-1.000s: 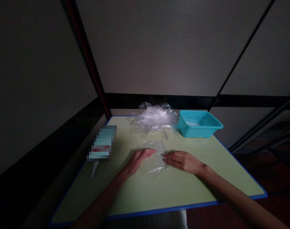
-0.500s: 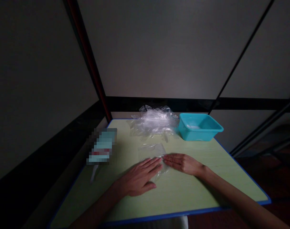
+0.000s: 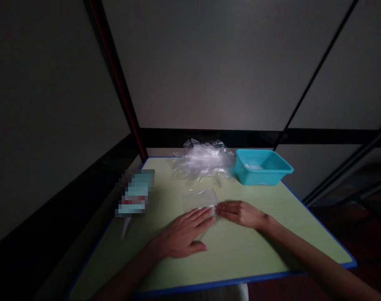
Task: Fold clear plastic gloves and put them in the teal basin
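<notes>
A thin clear plastic bag (image 3: 201, 197) lies flat on the table, partly covered by my hands. My left hand (image 3: 187, 233) rests palm down across its near part, fingers stretched out and thumb apart. At the bag's right edge, my right hand (image 3: 239, 213) lies low with its fingers straight and close together, their tips touching the plastic beside my left fingertips. The right thumb is hidden. Behind the bag spreads a loose heap of clear plastic bags (image 3: 205, 161).
A turquoise plastic basin (image 3: 262, 175) stands at the back right of the pale yellow table (image 3: 249, 255) with blue edging. On the left is a pixelated pale green object (image 3: 136, 194) with a white strip (image 3: 125, 228) below it. Wall panels (image 3: 209, 75) rise behind.
The near part of the bag between my hands appears flatter than before. My hands have hardly moved, and the view has shifted very slightly.
</notes>
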`<state>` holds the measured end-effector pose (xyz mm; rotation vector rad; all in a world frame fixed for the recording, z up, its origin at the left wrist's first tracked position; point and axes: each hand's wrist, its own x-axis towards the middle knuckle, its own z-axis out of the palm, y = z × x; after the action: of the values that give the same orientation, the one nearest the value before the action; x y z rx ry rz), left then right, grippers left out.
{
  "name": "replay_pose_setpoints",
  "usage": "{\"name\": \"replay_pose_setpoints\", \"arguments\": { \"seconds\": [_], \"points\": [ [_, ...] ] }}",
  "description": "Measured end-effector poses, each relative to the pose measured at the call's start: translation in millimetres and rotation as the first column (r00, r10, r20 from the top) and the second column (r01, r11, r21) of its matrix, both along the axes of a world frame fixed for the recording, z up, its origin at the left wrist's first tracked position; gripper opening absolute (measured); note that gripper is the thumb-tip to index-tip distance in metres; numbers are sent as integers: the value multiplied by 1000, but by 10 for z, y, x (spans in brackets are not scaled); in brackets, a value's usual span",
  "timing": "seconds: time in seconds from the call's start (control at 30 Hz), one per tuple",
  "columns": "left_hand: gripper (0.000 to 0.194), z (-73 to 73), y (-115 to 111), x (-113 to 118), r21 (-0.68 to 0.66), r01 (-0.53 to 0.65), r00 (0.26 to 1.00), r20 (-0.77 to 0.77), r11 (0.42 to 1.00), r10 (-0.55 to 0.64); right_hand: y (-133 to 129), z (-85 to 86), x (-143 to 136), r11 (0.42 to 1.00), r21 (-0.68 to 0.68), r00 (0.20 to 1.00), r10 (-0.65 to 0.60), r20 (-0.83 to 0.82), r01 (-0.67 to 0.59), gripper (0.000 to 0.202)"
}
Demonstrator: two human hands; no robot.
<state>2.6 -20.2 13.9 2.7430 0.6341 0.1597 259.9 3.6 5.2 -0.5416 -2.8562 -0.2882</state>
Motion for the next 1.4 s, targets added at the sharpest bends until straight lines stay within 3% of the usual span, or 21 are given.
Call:
{"name": "replay_pose_setpoints", "arguments": {
  "seconds": [0.33, 0.53, 0.7, 0.87, 1.03, 1.17, 1.3, 1.4],
  "points": [
    [77, -3, 4, -10, -30, -48, 999, -14, 998, 48, 49, 49, -41, 995, -88, 998, -46, -45, 42, 31],
    [67, 8, 46, -19, -169, -96, 994, 39, 981, 104, 65, 108, -50, 958, -245, 985, -165, -54, 147, 30],
    [71, 88, 103, 6, -360, -129, 980, 95, 924, 174, 95, 154, -73, 912, -345, 967, -253, -39, 224, 33],
    [62, 170, 213, 15, -560, -61, 963, 185, 826, 197, 146, 202, -108, 861, -433, 943, -327, -67, 268, 35],
    [53, 159, 388, -1, -668, -3, 938, 256, 744, 233, 214, 250, -135, 789, -565, 919, -373, -128, 241, 35],
    [45, 166, 500, -23, -797, 70, 898, 312, 600, 309, 289, 261, -154, 694, -695, 881, -432, -192, 188, 37],
    [44, 133, 579, -56, -939, 127, 838, 274, 320, 472, 408, 219, -168, 541, -835, 840, -496, -220, 101, 41],
    [41, 80, 646, -59, -967, 225, 752, 251, 121, 609, 519, 147, -186, 463, -884, 833, -512, -210, 62, 45]
  ]
}}
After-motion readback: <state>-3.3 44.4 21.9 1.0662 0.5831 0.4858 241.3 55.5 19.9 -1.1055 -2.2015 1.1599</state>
